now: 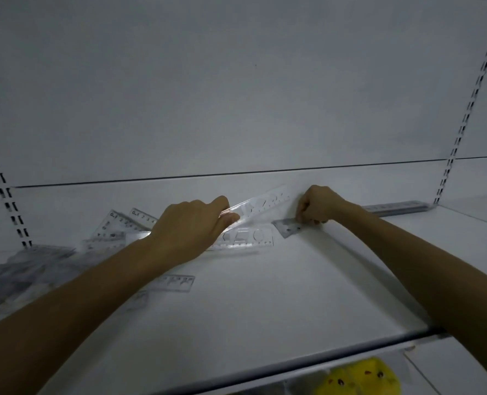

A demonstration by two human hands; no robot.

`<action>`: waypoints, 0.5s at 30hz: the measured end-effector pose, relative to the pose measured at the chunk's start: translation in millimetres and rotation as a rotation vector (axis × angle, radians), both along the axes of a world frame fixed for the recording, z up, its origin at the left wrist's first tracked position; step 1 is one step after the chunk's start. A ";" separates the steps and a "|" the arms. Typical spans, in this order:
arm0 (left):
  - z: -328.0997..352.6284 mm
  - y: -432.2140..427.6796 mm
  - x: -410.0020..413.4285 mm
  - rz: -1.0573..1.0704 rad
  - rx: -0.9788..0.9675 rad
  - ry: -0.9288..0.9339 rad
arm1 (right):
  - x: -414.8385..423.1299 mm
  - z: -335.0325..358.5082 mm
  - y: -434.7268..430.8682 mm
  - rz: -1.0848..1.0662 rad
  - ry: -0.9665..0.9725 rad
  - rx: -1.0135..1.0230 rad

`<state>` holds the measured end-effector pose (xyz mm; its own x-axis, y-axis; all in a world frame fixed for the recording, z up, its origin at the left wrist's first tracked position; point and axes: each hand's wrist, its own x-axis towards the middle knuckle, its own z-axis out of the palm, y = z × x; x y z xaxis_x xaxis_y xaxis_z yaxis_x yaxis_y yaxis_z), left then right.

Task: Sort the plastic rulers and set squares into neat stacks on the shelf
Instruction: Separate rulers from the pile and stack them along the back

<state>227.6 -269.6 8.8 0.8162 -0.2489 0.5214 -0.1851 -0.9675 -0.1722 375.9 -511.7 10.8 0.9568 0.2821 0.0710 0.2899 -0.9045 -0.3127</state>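
Observation:
My left hand (191, 226) grips a clear stencil ruler (265, 205) that slants up to the right, lifted off the white shelf (265, 286). My right hand (319, 205) pinches the end of a small clear set square (289, 228) near the shelf's back wall. Another stencil ruler (248, 238) lies flat between the hands. Clear set squares and rulers (122, 226) lie scattered behind my left wrist. A short clear ruler (176, 282) lies under my left forearm.
A neat stack of rulers (398, 208) lies along the back wall at the right. A blurred heap of clear plastic pieces (17, 272) fills the shelf's left end. Slotted uprights (464, 115) frame the bay. Yellow plush toys (359, 379) sit on the shelf below.

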 end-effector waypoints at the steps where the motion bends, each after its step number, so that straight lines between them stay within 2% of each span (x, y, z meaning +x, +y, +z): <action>1: -1.0 -3.6 2.5 0.018 -0.011 0.006 | 3.2 -2.3 -0.9 0.023 -0.016 -0.007; 8: -6.5 -29.4 25.7 0.082 -0.108 0.049 | 7.0 -26.2 -12.1 0.220 -0.180 0.048; 12: -8.8 -31.8 37.3 0.064 -0.106 0.034 | 0.3 -27.8 -5.5 0.304 -0.199 0.151; 15: -12.4 -25.1 42.3 0.057 -0.113 0.044 | -6.8 -30.5 -2.4 0.340 -0.226 0.123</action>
